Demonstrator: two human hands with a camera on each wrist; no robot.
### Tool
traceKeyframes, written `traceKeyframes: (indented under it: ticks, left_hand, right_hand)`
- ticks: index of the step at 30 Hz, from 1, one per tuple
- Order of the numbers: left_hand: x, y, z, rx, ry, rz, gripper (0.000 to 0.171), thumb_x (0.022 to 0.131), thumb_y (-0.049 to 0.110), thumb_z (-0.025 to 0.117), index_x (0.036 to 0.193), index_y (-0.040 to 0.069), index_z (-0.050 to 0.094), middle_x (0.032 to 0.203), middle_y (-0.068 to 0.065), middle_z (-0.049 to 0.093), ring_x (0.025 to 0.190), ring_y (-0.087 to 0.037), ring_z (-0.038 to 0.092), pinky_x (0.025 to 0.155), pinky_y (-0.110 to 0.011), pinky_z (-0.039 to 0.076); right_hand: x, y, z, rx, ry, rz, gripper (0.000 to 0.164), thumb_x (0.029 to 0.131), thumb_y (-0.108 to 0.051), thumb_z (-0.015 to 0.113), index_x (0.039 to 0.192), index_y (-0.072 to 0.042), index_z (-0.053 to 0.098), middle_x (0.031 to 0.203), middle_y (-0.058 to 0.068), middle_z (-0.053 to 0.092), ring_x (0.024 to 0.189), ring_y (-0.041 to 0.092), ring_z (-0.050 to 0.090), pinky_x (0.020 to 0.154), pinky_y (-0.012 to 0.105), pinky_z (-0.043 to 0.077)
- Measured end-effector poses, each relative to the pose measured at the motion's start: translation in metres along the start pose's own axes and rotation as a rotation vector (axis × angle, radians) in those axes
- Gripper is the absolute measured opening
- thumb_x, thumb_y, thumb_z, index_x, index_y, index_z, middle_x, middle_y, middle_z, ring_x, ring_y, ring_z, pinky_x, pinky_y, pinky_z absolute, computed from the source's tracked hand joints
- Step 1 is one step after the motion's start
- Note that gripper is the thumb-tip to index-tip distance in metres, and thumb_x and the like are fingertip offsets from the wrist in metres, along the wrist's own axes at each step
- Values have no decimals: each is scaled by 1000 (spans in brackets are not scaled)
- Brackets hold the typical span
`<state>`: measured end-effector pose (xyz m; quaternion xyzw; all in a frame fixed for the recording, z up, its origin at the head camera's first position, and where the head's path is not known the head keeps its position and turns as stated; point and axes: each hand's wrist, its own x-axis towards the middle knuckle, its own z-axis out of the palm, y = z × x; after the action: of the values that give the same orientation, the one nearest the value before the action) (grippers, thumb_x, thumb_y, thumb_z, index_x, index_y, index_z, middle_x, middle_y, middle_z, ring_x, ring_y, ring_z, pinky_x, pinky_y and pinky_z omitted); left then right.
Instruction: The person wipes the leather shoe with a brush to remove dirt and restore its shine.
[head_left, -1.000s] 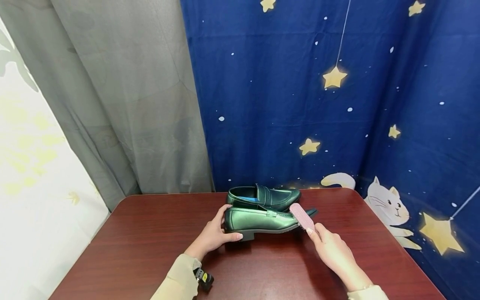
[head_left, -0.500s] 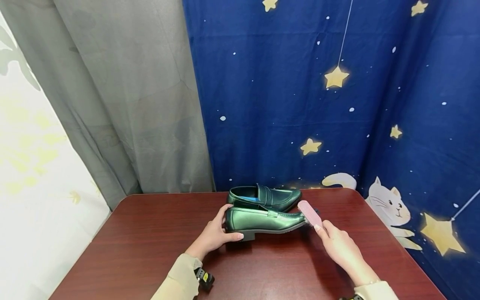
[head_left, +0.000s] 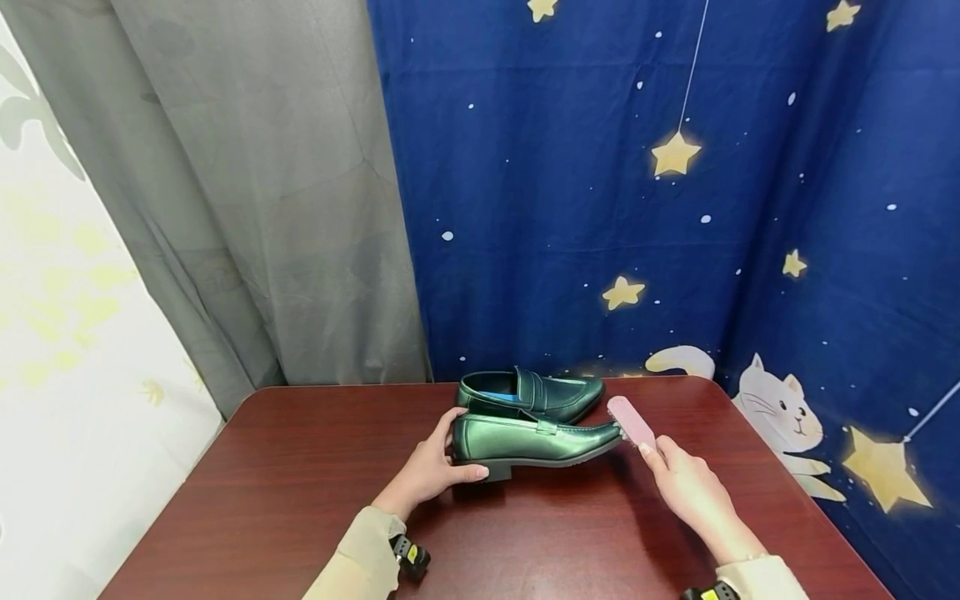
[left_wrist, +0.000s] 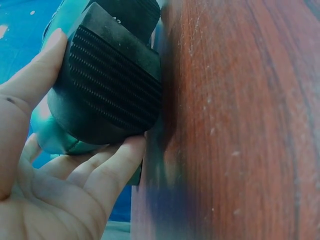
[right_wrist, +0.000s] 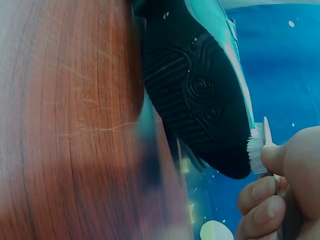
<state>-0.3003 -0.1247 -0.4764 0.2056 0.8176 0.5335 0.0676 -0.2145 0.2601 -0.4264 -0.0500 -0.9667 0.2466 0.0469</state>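
A green loafer [head_left: 502, 439] is held tilted just over the table, its black patterned sole [right_wrist: 200, 95] turned toward the right wrist camera. My left hand [head_left: 429, 468] grips it by the heel, thumb on one side and fingers round the other; the ridged heel block [left_wrist: 112, 80] fills the left wrist view. In my right hand [head_left: 693, 492] is a pink brush [head_left: 632, 421], held by its handle. The brush's white bristles [right_wrist: 256, 149] meet the upper at the toe tip. Behind stands the second green loafer [head_left: 555, 395], upright, with a blue insole.
The reddish-brown wooden table [head_left: 315, 483] extends around both shoes. Past its far edge hang a grey curtain [head_left: 300, 208] and a blue curtain [head_left: 555, 183] with stars and a cat.
My right hand has slid the brush rightward along the upper to the toe tip. The left hand and the held loafer stay almost in place.
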Motion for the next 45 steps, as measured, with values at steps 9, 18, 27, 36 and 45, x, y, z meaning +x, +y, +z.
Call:
traceKeyframes:
  ticks: [9, 18, 27, 36, 45]
  left_hand:
    - [0, -1, -1, 11, -7, -16, 101, 78, 32, 89, 155, 22, 26, 139, -13, 62, 103, -18, 70, 92, -39, 56]
    - [1, -1, 1, -11, 1, -19, 99, 78, 28, 89, 155, 22, 27, 138, -15, 62, 101, -19, 71, 88, -33, 57]
    - [0, 2, 3, -41, 15, -31, 99, 78, 26, 89, 155, 21, 28, 139, -15, 61, 102, -20, 71, 88, -33, 57]
    - [3, 0, 3, -23, 42, -10, 98, 77, 25, 90, 154, 21, 30, 137, -14, 62, 100, -18, 71, 87, -31, 57]
    - [-2, -2, 3, -21, 32, -21, 99, 77, 30, 90, 155, 24, 29, 141, -12, 60, 103, -19, 70, 90, -34, 57]
  right_hand:
    - [6, 7, 0, -6, -7, 18, 33, 107, -41, 44, 107, -9, 52, 73, 8, 54, 70, 26, 54, 59, 41, 41]
    - [10, 13, -3, -18, 21, 12, 37, 107, -41, 43, 109, -6, 53, 86, 17, 63, 73, 30, 59, 61, 45, 44]
    - [13, 13, 0, -12, 25, 14, 38, 107, -39, 43, 113, -3, 53, 91, 20, 64, 75, 30, 59, 65, 46, 46]
    - [7, 7, 2, -1, 60, 4, 36, 107, -36, 43, 113, -3, 53, 90, 23, 65, 75, 34, 63, 62, 49, 47]
    - [2, -2, 10, -4, 55, 14, 28, 105, -33, 50, 109, -6, 51, 85, 20, 65, 71, 31, 63, 54, 46, 44]
